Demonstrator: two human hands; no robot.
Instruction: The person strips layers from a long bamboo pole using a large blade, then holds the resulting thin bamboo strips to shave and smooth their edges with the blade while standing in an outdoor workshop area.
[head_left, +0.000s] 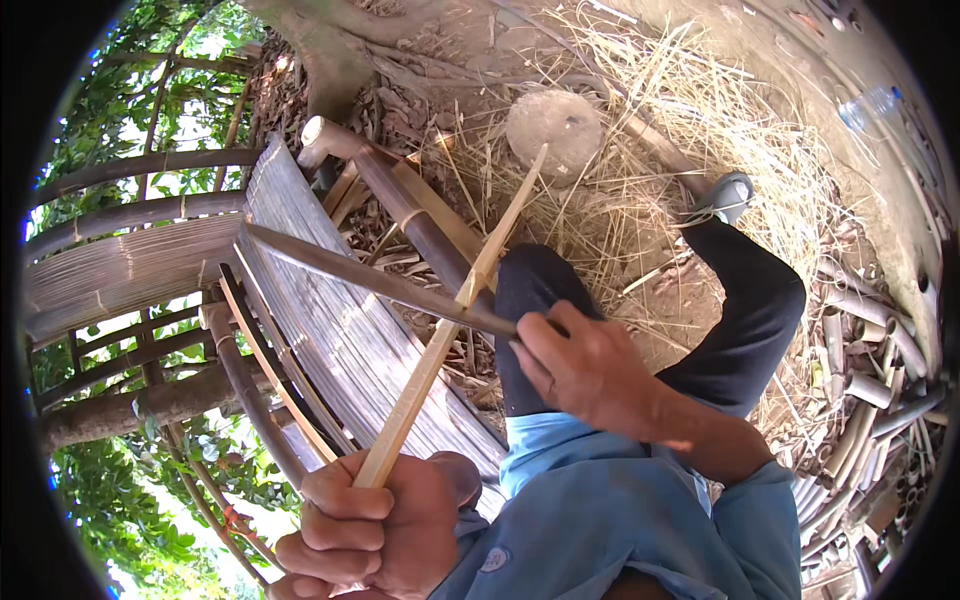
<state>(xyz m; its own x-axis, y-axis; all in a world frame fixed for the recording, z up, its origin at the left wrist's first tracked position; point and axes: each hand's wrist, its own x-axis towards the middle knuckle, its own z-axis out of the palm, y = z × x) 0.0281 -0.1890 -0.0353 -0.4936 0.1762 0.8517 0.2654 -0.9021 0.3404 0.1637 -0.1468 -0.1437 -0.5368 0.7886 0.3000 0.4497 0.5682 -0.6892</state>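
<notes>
My left hand (pixel 375 520) is closed around the near end of a long pale bamboo strip (pixel 450 315), which points up and away toward the straw. My right hand (pixel 585 365) grips the handle of a long dark knife (pixel 370 275). The blade lies across the strip, its edge touching it at about mid-length, with the tip pointing left over the bamboo slats. My knees in dark trousers (pixel 745 310) are bent behind the hands.
A bench of bamboo slats (pixel 330 330) curves along my left side, with a bamboo rail frame (pixel 130 265) beyond it. Dry straw and shavings (pixel 650 130) cover the ground. A round stone (pixel 555 125) lies ahead. Cut bamboo tubes (pixel 870 400) are piled at right.
</notes>
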